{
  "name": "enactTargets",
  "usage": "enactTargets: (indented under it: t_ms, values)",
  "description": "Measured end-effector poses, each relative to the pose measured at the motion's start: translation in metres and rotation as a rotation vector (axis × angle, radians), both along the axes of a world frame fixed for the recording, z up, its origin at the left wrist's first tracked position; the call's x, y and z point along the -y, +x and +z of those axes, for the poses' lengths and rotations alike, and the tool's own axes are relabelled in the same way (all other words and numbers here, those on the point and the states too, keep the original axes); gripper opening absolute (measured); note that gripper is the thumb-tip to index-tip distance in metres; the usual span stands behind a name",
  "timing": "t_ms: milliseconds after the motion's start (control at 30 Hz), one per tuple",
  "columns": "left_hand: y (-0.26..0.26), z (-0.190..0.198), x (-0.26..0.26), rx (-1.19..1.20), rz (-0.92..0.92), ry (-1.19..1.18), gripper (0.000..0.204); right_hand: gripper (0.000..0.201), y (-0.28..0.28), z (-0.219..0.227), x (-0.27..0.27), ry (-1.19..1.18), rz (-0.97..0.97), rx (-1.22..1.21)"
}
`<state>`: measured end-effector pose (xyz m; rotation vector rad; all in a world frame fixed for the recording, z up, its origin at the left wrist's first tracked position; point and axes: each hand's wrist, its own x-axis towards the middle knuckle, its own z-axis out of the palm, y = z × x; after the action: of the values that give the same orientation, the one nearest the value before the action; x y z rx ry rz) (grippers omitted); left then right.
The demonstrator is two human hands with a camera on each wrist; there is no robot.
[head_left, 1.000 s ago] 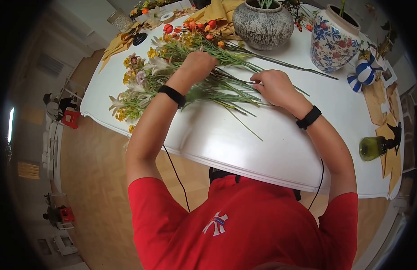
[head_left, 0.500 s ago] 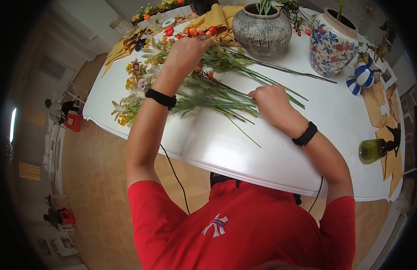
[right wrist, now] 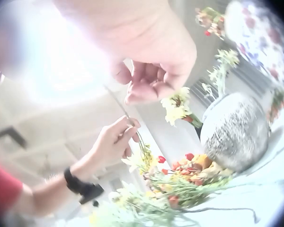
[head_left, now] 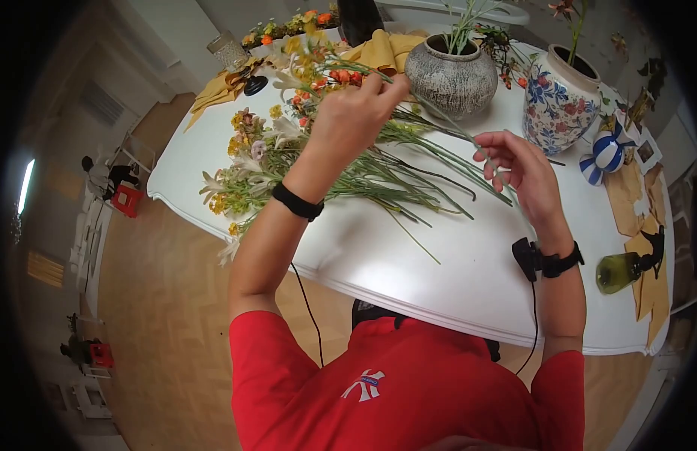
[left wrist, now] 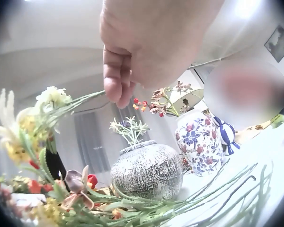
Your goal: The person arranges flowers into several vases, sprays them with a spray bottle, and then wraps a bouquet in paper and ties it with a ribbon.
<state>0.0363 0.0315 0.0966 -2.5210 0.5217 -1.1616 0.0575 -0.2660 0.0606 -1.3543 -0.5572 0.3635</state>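
Note:
Raised over the flowers, my left hand pinches a long green flower stem between thumb and fingers. White and yellow blooms hang off its far end in the left wrist view. The stem slants down to the right, across my right hand, whose fingers are loosely curled. In the right wrist view the stem runs beside those fingers, not between them. Below lies a heap of cut flowers, white, yellow and lilac, their stems fanned over the white table.
Behind the heap stand a rough grey vase and a floral white vase, both with stems in them. At the right are a blue-and-white striped ornament, brown paper and a green spray bottle.
My left hand has come up and to the right from the orange flowers, lifting a flower stem. My right hand has left the stem ends and risen to the right, its fingers loosening.

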Motion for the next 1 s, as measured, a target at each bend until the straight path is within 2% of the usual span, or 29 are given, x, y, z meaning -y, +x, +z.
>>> enactTargets:
  t_ms: [67,100,200,333,367,533,767,933,1000]
  values:
    - [0.0,-0.005,0.008,0.041,-0.062,0.051,0.043,0.037,-0.009,0.014,0.007,0.104,0.217,-0.247]
    - [-0.002,-0.007,0.014,0.047,-0.065,0.073,0.042,0.038,-0.014,0.02,0.008,0.062,0.239,-0.236]
    - [-0.01,-0.005,0.027,0.073,-0.059,0.138,0.037,0.038,-0.025,0.016,0.009,-0.216,0.155,0.054]
    - [-0.011,-0.005,0.039,0.162,-0.108,0.174,0.033,0.034,-0.034,0.015,0.001,-0.23,0.074,0.032]
    - [-0.011,-0.004,0.042,0.186,-0.131,0.176,0.031,0.034,-0.034,0.019,0.002,-0.208,0.089,-0.033]
    - [-0.021,0.005,0.067,0.264,-0.226,0.153,0.032,0.033,-0.036,0.017,-0.004,-0.12,0.065,0.024]
    - [-0.018,0.009,0.095,0.211,-0.455,0.013,0.045,0.023,-0.031,0.009,0.007,-0.005,0.033,0.015]
    - [-0.003,0.013,0.11,0.151,-0.572,-0.163,0.052,0.023,-0.028,0.006,0.026,0.047,-0.088,0.07]
    - [0.01,0.005,0.111,0.206,-0.585,-0.27,0.042,0.023,-0.027,0.014,0.041,0.035,-0.177,0.084]
